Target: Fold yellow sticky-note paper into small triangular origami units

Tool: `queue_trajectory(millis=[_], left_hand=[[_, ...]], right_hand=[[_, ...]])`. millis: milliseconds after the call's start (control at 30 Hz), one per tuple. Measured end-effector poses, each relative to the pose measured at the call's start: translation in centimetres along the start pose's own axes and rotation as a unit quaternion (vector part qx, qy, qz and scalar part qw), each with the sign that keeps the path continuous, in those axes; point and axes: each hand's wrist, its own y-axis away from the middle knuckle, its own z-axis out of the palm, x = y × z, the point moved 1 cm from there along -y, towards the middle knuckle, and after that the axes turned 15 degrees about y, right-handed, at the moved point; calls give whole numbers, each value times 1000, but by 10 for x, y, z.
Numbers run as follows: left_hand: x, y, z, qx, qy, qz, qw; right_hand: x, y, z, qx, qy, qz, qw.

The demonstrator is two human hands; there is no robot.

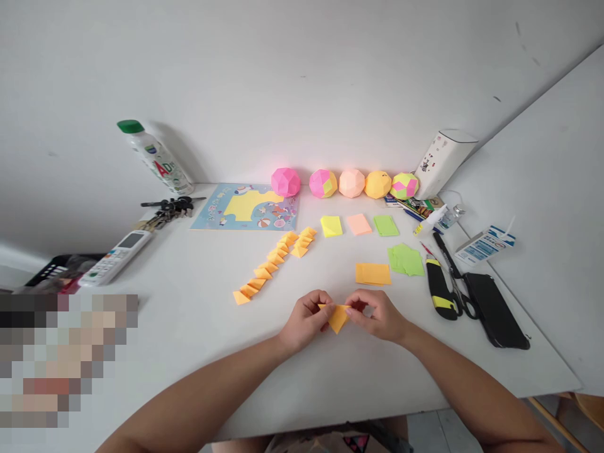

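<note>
Between both hands is a piece of orange paper [338,319], folded to a point at its lower end. My left hand [309,319] pinches its left corner with thumb and fingers. On the opposite corner, my right hand [376,314] has a similar pinch. Just beyond lies a stack of orange paper sheets [372,274]. Several folded orange paper pieces [264,270] run in a slanting row to the left, with a shorter row [303,242] beside its far end.
Behind are yellow [331,226], peach [359,224] and green [385,226] paper stacks. Several paper balls [352,183] line the wall. At right lie a cutter [440,289], scissors [460,302] and black phone [500,311]; at left, a remote [116,257] and bottle [158,157].
</note>
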Motion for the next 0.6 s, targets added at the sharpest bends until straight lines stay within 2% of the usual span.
queue_trajectory(millis=[233,433,600], left_hand=[[6,3,9,-24,-38,-13,999],[5,2,6,21,-7,14,1000],[1,-1,2,53,55,40,996]], right_hand=[[-3,1,7,-11,-28,17,999],[-1,-1,-5,15,-53,59,997],[2,1,-6,27,-95,77,992]])
